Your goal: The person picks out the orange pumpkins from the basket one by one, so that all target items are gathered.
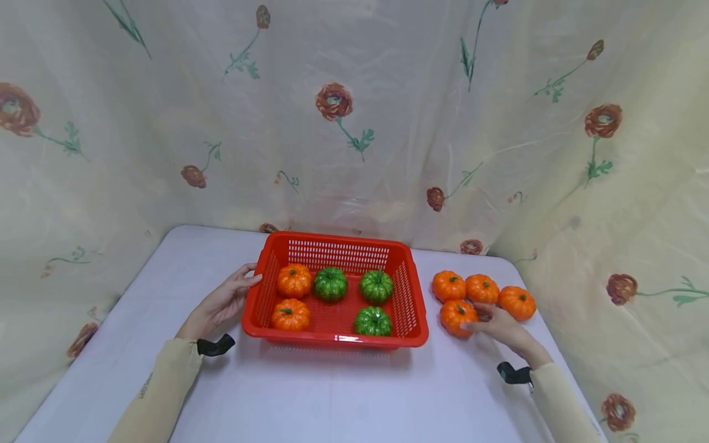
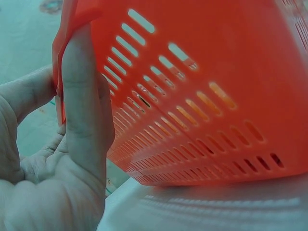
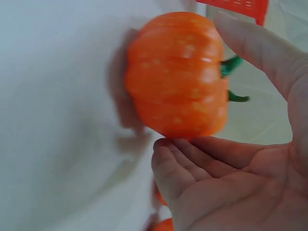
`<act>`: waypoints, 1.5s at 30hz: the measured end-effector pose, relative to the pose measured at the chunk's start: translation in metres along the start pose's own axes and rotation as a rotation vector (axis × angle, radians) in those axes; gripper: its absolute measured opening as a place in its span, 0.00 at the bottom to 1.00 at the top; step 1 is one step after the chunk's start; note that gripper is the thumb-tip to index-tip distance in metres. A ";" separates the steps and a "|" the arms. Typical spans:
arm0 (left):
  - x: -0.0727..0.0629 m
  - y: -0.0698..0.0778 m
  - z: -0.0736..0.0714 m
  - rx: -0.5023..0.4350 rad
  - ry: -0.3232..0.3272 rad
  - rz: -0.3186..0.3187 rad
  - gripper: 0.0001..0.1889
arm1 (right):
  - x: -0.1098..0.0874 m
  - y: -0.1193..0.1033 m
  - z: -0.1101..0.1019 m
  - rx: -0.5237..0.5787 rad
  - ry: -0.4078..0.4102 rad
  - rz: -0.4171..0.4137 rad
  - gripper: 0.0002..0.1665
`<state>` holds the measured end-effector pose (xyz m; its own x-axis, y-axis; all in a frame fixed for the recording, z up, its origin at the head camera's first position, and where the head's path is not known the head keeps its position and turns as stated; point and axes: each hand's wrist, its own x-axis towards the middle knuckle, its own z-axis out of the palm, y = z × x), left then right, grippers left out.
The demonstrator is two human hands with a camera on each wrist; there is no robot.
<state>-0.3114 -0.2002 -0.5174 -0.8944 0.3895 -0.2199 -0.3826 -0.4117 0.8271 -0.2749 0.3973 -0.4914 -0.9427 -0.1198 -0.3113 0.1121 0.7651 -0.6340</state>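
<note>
Red slotted basket (image 1: 412,301) sits mid-table on the white table (image 1: 332,394), long side facing the person. Inside it: two orange pumpkins on the left, one behind (image 1: 294,280) and one in front (image 1: 290,314), and three green pumpkins, one at back centre (image 1: 330,283), one at back right (image 1: 376,285), one at front right (image 1: 373,321).

Left hand (image 1: 224,301) is at the basket's left wall. Fingers lie fairly straight against the outside of the wall; the left wrist view shows one finger (image 2: 82,110) flat along the slotted side up to the rim, with the thumb on the other side of the rim edge. Looks like a light pinch on the rim; how firm, cannot tell.

Right of the basket, four orange pumpkins are clustered on the table: three in a back row, left (image 1: 448,285), middle (image 1: 482,288), right (image 1: 517,302), and a front pumpkin (image 1: 456,315) just before them.

Right hand (image 1: 498,326) is at this front pumpkin. In the right wrist view the fingers are apart and loosely curved around it: fingertips (image 3: 166,159) touch its underside, thumb (image 3: 255,45) reaches over near the green stem. Pumpkin (image 3: 178,72) lies in the cupped span, not clamped tight. Whether it is off the table, cannot tell.

Flowered curtain (image 1: 354,111) hangs behind and on both sides. Black straps on both wrists, cream sleeves.
</note>
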 end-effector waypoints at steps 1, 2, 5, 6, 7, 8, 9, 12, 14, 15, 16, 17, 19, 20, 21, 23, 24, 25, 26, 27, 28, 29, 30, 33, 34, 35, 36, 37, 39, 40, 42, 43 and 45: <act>0.001 0.001 0.000 0.003 0.001 0.001 0.24 | -0.002 -0.003 -0.002 -0.003 0.005 -0.002 0.54; 0.001 0.001 0.000 0.005 0.002 0.003 0.24 | -0.004 -0.005 -0.005 -0.011 0.013 -0.006 0.53; 0.002 0.002 0.001 0.006 -0.001 0.014 0.25 | -0.010 -0.013 -0.013 -0.045 0.036 -0.031 0.51; 0.002 0.002 0.001 0.002 -0.006 0.015 0.24 | -0.011 -0.016 -0.016 -0.058 0.045 -0.047 0.50; 0.002 0.002 0.001 -0.001 -0.011 0.016 0.24 | -0.013 -0.020 -0.019 -0.072 0.055 -0.064 0.49; 0.002 0.002 0.001 -0.007 -0.014 0.015 0.24 | -0.015 -0.024 -0.021 -0.084 0.065 -0.081 0.48; 0.001 0.002 0.001 -0.008 -0.016 0.015 0.23 | -0.016 -0.028 -0.023 -0.092 0.077 -0.101 0.47; 0.001 0.000 0.000 -0.007 -0.016 0.013 0.21 | -0.018 -0.044 -0.027 -0.059 0.093 -0.171 0.46; 0.001 -0.001 0.000 -0.008 -0.003 0.014 0.21 | -0.018 -0.056 -0.029 -0.018 0.086 -0.218 0.45; 0.002 -0.002 0.000 -0.007 0.001 0.017 0.21 | -0.017 -0.063 -0.029 0.004 0.079 -0.242 0.45; 0.001 -0.002 0.000 -0.010 0.007 0.018 0.21 | -0.015 -0.070 -0.029 0.024 0.066 -0.267 0.45; 0.001 -0.002 0.000 -0.013 0.009 0.021 0.22 | -0.014 -0.079 -0.028 0.036 0.054 -0.287 0.44; 0.001 -0.003 0.000 -0.025 0.019 0.021 0.23 | -0.010 -0.095 -0.026 0.037 0.031 -0.330 0.42; 0.000 -0.003 0.000 -0.026 0.021 0.021 0.24 | -0.009 -0.103 -0.024 0.035 0.021 -0.350 0.42; 0.000 -0.003 0.000 -0.032 0.016 0.021 0.24 | -0.007 -0.111 -0.023 0.033 0.012 -0.371 0.41; 0.001 -0.003 0.001 -0.038 0.007 0.023 0.25 | -0.004 -0.126 -0.018 0.038 -0.016 -0.415 0.39; 0.001 -0.004 0.001 -0.044 0.007 0.020 0.25 | -0.002 -0.133 -0.015 0.042 -0.034 -0.438 0.39; 0.001 -0.004 0.001 -0.045 0.004 0.019 0.25 | -0.001 -0.140 -0.013 0.048 -0.054 -0.451 0.39; 0.001 -0.003 0.002 -0.051 0.003 0.016 0.25 | 0.000 -0.147 -0.009 0.049 -0.077 -0.463 0.39; 0.001 -0.003 0.001 -0.050 0.000 0.017 0.25 | 0.002 -0.154 -0.006 0.051 -0.101 -0.473 0.39; 0.000 -0.003 0.001 -0.045 0.000 0.016 0.25 | 0.005 -0.162 -0.003 0.053 -0.127 -0.485 0.40; 0.001 -0.002 0.001 -0.041 0.000 0.016 0.25 | 0.007 -0.170 0.001 0.048 -0.150 -0.496 0.40; 0.001 -0.001 0.000 -0.033 0.001 0.017 0.25 | 0.010 -0.177 0.005 0.041 -0.172 -0.506 0.40; 0.002 0.002 0.001 -0.013 -0.017 0.021 0.24 | 0.018 -0.199 0.015 0.028 -0.240 -0.538 0.40; 0.003 0.003 0.001 -0.018 -0.022 0.019 0.24 | 0.022 -0.206 0.019 0.025 -0.260 -0.556 0.40; 0.003 0.004 0.001 -0.023 -0.023 0.018 0.24 | 0.025 -0.213 0.023 0.020 -0.277 -0.570 0.40; 0.004 0.005 0.001 -0.026 -0.025 0.019 0.24 | 0.028 -0.219 0.028 0.024 -0.299 -0.581 0.40; 0.003 0.005 0.001 -0.029 -0.026 0.020 0.23 | 0.030 -0.226 0.033 0.033 -0.325 -0.591 0.40; 0.005 0.005 0.000 -0.035 -0.025 0.024 0.23 | 0.037 -0.236 0.044 0.048 -0.377 -0.602 0.38; 0.005 0.004 0.000 -0.039 -0.023 0.026 0.22 | 0.040 -0.240 0.050 0.050 -0.401 -0.603 0.38; 0.005 0.002 -0.001 -0.031 -0.023 0.029 0.21 | 0.045 -0.248 0.061 0.057 -0.451 -0.598 0.38; 0.005 0.001 -0.002 -0.035 -0.020 0.026 0.21 | 0.048 -0.251 0.066 0.058 -0.474 -0.598 0.38; 0.004 -0.001 -0.003 -0.040 -0.017 0.022 0.21 | 0.054 -0.256 0.075 0.058 -0.504 -0.589 0.38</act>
<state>-0.3149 -0.2007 -0.5199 -0.8987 0.3940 -0.1925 -0.3721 -0.4531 0.8101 -0.3306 0.1470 -0.3992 -0.5968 -0.7804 -0.1866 -0.3338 0.4529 -0.8267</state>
